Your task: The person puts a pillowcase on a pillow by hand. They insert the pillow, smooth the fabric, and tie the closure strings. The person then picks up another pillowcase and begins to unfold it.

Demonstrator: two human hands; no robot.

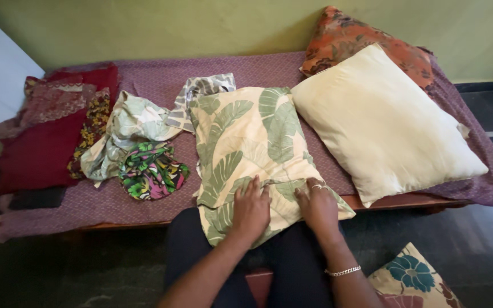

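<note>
Lighting softly and evenly across the bed [161,80], brightest on the cream pillow [383,122]. Dimming toward the dark floor [58,274] along the lower edge. Casting only faint shadows under the cushions. Glaring nowhere. Staying fairly sharp centrally, softening and bending slightly at the corners.

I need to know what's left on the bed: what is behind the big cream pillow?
Behind the cream pillow an orange floral cushion leans against the wall, only its upper part showing. Its lower part is covered by the pillow, as is the purple bedcover beneath.
</note>
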